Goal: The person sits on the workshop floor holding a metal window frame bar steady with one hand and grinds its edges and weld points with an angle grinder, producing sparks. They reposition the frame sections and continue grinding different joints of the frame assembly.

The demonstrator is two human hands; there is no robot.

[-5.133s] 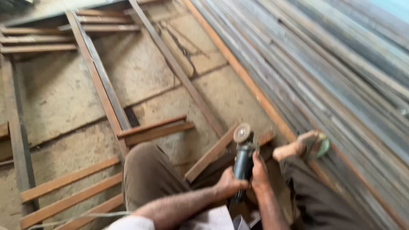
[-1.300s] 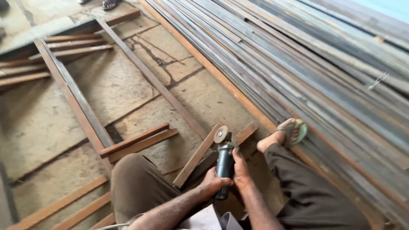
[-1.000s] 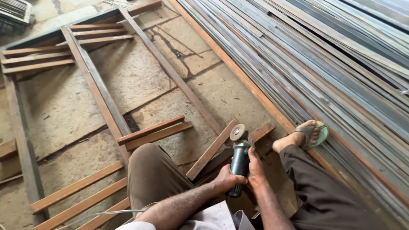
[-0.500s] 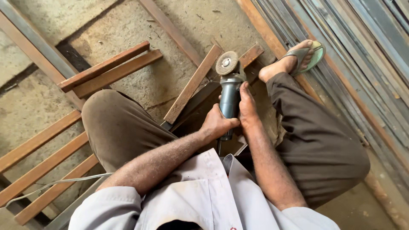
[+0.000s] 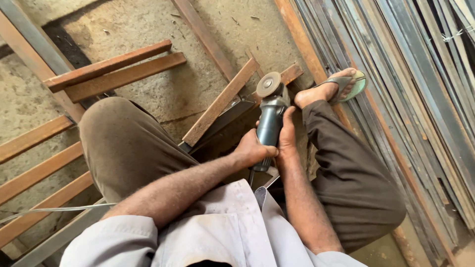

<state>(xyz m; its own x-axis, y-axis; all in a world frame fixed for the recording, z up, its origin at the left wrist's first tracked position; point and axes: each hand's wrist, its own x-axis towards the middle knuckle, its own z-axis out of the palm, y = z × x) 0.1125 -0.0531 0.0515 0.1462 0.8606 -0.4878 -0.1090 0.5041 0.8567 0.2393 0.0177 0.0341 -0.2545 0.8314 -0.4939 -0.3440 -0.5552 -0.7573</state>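
Head view: both hands (image 5: 269, 146) clasp the angle grinder (image 5: 269, 123) between the knees

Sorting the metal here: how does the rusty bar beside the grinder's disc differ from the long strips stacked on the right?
The short rusty brown flat bar lies alone and slantwise on the concrete floor; the long grey steel strips lie bundled side by side. The bar's whole length shows, while the strips run past the frame. Both are flat, narrow metal stock.

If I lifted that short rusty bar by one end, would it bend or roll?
The rusty bar looks like rigid steel, so it would probably stay straight. Its flat faces suggest it would not roll. Rust likely gives a rough, non-slip grip.
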